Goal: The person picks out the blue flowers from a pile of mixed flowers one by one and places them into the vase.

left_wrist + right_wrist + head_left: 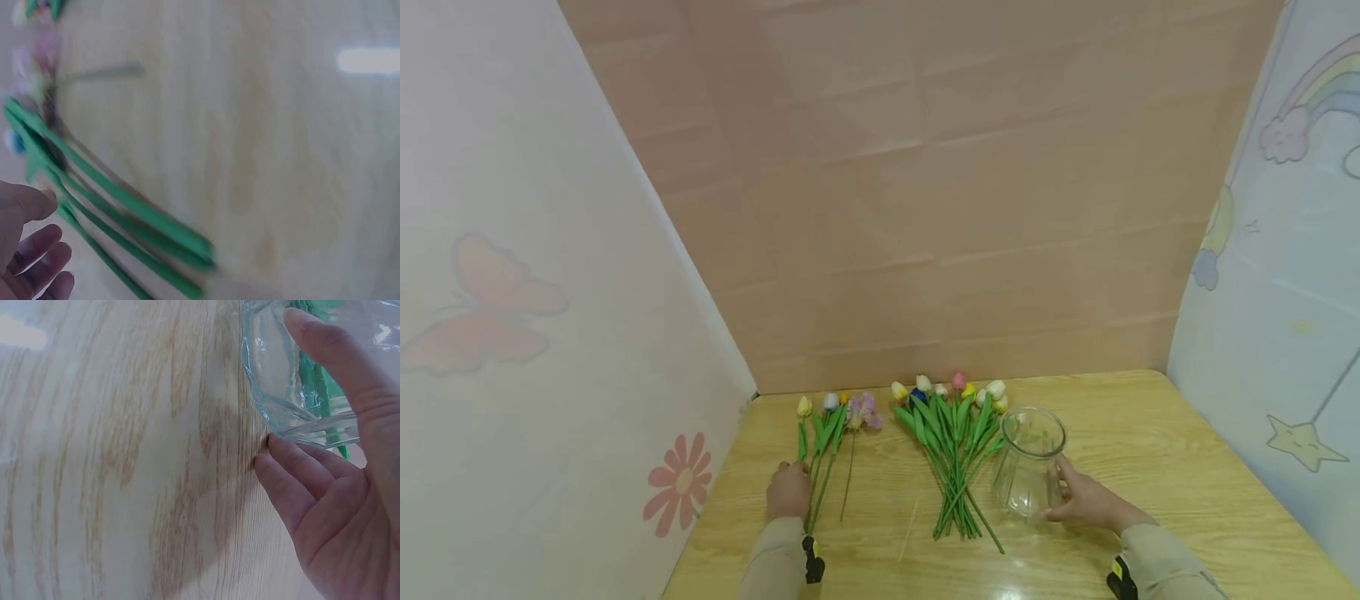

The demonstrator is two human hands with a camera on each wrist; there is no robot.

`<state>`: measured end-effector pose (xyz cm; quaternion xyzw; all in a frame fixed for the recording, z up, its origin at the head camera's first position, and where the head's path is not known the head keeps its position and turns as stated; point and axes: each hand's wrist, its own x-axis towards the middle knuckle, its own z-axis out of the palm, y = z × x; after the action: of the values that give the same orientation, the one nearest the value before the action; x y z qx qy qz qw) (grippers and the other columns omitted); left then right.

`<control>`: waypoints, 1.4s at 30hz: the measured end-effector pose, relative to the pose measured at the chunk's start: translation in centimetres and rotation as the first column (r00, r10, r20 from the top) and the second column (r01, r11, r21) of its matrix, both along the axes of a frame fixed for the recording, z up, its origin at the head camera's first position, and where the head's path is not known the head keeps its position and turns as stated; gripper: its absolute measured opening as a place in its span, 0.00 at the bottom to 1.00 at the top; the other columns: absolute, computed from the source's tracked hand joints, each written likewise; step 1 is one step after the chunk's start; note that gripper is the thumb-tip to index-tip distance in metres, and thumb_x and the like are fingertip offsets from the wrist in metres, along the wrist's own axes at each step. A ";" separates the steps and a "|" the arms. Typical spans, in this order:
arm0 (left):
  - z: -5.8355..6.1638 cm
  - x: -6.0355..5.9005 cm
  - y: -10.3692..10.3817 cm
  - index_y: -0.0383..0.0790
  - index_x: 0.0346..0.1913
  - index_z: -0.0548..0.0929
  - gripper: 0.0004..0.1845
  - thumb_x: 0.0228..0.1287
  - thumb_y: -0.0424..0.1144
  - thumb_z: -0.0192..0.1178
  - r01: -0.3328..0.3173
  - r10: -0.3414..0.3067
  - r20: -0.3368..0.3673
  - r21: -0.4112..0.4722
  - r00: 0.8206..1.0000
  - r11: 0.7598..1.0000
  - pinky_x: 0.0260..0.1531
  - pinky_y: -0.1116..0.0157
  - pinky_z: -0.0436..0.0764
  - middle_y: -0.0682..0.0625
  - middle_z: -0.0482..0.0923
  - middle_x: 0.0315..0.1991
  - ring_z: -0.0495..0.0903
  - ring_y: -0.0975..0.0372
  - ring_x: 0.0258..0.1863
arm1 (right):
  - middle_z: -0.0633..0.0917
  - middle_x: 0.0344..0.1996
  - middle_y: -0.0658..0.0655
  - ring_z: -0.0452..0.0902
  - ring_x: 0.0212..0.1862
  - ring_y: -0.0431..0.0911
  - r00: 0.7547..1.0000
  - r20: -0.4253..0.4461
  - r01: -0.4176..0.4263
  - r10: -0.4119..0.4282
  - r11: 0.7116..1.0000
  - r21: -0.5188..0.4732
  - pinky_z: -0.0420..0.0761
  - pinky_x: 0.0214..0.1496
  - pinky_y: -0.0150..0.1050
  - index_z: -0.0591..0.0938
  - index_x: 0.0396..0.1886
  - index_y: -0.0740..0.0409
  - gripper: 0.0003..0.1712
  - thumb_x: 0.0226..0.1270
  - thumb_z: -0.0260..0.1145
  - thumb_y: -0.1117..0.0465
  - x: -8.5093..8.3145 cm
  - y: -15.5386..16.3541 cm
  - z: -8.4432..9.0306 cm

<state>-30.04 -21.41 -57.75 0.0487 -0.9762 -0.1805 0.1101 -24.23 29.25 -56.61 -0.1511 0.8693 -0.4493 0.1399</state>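
Note:
At the left of the table, my left hand [788,490] is beside a few artificial tulips [826,433] with green stems. In the left wrist view, its thumb and fingers are spread apart next to the green stems [134,215]. Just right of these tulips lies a purple ruffled flower [863,412] on a thin stem. My right hand [1090,502] is at the right side of a clear glass vase [1026,479]. The right wrist view has its thumb extended across the glass, with the other fingertips [278,447] right at the vase's edge.
A larger bunch of artificial tulips [955,450], with white, yellow, pink and blue heads and crossed stems, lies mid-table, left of the vase. A thin pale strip [910,527] is near the front of the wooden table [1150,433]. Covered walls [962,208] enclose the back and sides.

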 end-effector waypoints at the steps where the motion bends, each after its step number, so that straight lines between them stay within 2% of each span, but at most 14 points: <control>1: 0.1 -0.3 0.6 0.37 0.40 0.87 0.07 0.61 0.30 0.62 0.015 -0.015 -0.035 -0.001 0.999 1.000 0.29 0.51 0.81 0.39 0.79 0.36 0.80 0.47 0.33 | 0.54 0.61 0.91 0.70 0.54 0.79 1.000 0.002 0.006 -0.006 1.000 0.000 0.75 0.54 0.63 0.29 0.73 0.69 0.71 0.54 0.76 0.58 0.0 0.0 0.0; 5: 1.6 -1.1 3.6 0.38 0.37 0.87 0.05 0.58 0.32 0.67 0.076 -0.075 -0.143 0.002 0.987 0.997 0.29 0.53 0.81 0.41 0.81 0.34 0.81 0.49 0.33 | 0.54 0.61 0.91 0.70 0.54 0.78 1.000 0.001 0.009 -0.009 1.000 0.004 0.75 0.54 0.62 0.29 0.73 0.70 0.70 0.54 0.76 0.57 -0.1 0.2 -0.1; 7: 2.4 -1.1 5.3 0.38 0.35 0.87 0.04 0.56 0.32 0.69 0.120 -0.118 -0.210 -0.003 0.971 0.993 0.29 0.55 0.80 0.43 0.81 0.32 0.81 0.51 0.31 | 0.55 0.61 0.91 0.71 0.54 0.78 1.000 -0.006 0.008 -0.008 1.000 0.004 0.75 0.53 0.62 0.30 0.73 0.70 0.70 0.53 0.76 0.57 -0.1 0.2 -0.2; 9: 3.4 -0.9 7.1 0.40 0.35 0.87 0.04 0.56 0.32 0.69 0.165 -0.163 -0.247 -0.012 0.955 0.986 0.28 0.58 0.80 0.45 0.81 0.31 0.81 0.54 0.30 | 0.55 0.60 0.91 0.71 0.54 0.78 1.000 -0.012 0.006 -0.006 1.000 0.001 0.75 0.53 0.62 0.31 0.73 0.70 0.70 0.53 0.76 0.58 -0.1 0.2 -0.3; 12: 4.4 -0.4 9.8 0.40 0.34 0.86 0.04 0.56 0.31 0.69 0.257 -0.243 -0.320 0.003 0.916 0.966 0.24 0.63 0.77 0.46 0.80 0.31 0.79 0.57 0.28 | 0.55 0.60 0.92 0.71 0.53 0.78 1.000 -0.015 0.007 -0.007 1.000 0.004 0.75 0.53 0.63 0.30 0.73 0.70 0.70 0.53 0.76 0.58 0.0 0.1 -0.2; 16: 5.1 0.4 13.3 0.41 0.36 0.86 0.04 0.58 0.31 0.67 0.355 -0.313 -0.334 0.069 0.889 0.932 0.23 0.68 0.75 0.48 0.80 0.32 0.80 0.59 0.30 | 0.55 0.61 0.92 0.70 0.54 0.79 1.000 -0.013 0.001 -0.001 1.000 -0.003 0.75 0.54 0.63 0.30 0.73 0.69 0.70 0.53 0.76 0.58 0.0 0.1 -0.3; 21: 4.7 1.6 16.9 0.42 0.37 0.86 0.03 0.61 0.33 0.66 0.415 -0.368 -0.286 0.125 0.885 0.901 0.25 0.70 0.76 0.51 0.80 0.33 0.79 0.62 0.31 | 0.53 0.61 0.92 0.69 0.55 0.80 1.000 -0.006 -0.015 0.015 1.000 -0.019 0.75 0.53 0.63 0.32 0.73 0.69 0.69 0.54 0.75 0.57 -0.3 0.3 -0.6; 23: 4.3 2.1 18.1 0.43 0.39 0.85 0.04 0.62 0.35 0.65 0.436 -0.397 -0.252 0.123 0.883 0.891 0.26 0.71 0.76 0.52 0.80 0.34 0.79 0.63 0.31 | 0.52 0.61 0.92 0.68 0.55 0.80 1.000 0.002 -0.017 0.017 1.000 -0.022 0.76 0.53 0.63 0.32 0.73 0.69 0.68 0.55 0.75 0.57 -0.3 0.3 -0.7; 25: 3.9 2.6 19.1 0.43 0.41 0.84 0.05 0.62 0.36 0.66 0.466 -0.438 -0.221 0.088 0.871 0.881 0.25 0.73 0.75 0.53 0.80 0.33 0.79 0.65 0.30 | 0.52 0.61 0.92 0.68 0.55 0.80 1.000 0.004 -0.013 0.013 1.000 -0.019 0.76 0.53 0.62 0.32 0.73 0.70 0.69 0.54 0.75 0.56 -0.3 0.3 -0.7; 28: 3.0 3.3 20.5 0.43 0.45 0.82 0.09 0.63 0.37 0.65 0.504 -0.492 -0.138 0.066 0.860 0.861 0.23 0.75 0.72 0.56 0.78 0.32 0.75 0.70 0.26 | 0.53 0.61 0.92 0.68 0.55 0.80 1.000 0.005 -0.010 0.010 1.000 -0.015 0.76 0.53 0.62 0.30 0.73 0.69 0.70 0.54 0.76 0.56 -0.3 0.3 -0.6; 31: 2.1 3.9 21.6 0.41 0.50 0.80 0.13 0.64 0.37 0.64 0.531 -0.530 -0.042 0.098 0.847 0.841 0.20 0.75 0.69 0.57 0.75 0.31 0.69 0.73 0.22 | 0.53 0.61 0.92 0.68 0.55 0.80 1.000 0.010 -0.005 0.005 1.000 -0.017 0.76 0.53 0.62 0.30 0.73 0.69 0.70 0.54 0.75 0.56 -0.2 0.3 -0.5; 34: 1.3 4.3 22.3 0.41 0.53 0.79 0.15 0.64 0.37 0.64 0.525 -0.532 0.025 0.129 0.846 0.841 0.19 0.75 0.68 0.57 0.75 0.32 0.67 0.74 0.21 | 0.52 0.61 0.92 0.68 0.55 0.80 1.000 0.015 -0.004 0.004 1.000 -0.023 0.76 0.53 0.61 0.29 0.74 0.69 0.70 0.55 0.75 0.57 -0.1 0.2 -0.3; 42: 0.4 4.4 23.4 0.43 0.49 0.78 0.15 0.61 0.37 0.67 0.469 -0.469 0.001 0.004 0.883 0.883 0.17 0.75 0.69 0.49 0.77 0.40 0.69 0.71 0.18 | 0.51 0.62 0.92 0.67 0.56 0.80 1.000 0.025 -0.010 0.011 1.000 -0.029 0.76 0.54 0.62 0.27 0.73 0.67 0.71 0.55 0.75 0.56 -0.1 0.3 -0.2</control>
<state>-25.61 1.95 -57.40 -0.1884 -0.9588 -0.2034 0.0622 -24.33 29.53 -56.84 -0.1520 0.8601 -0.4629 0.1511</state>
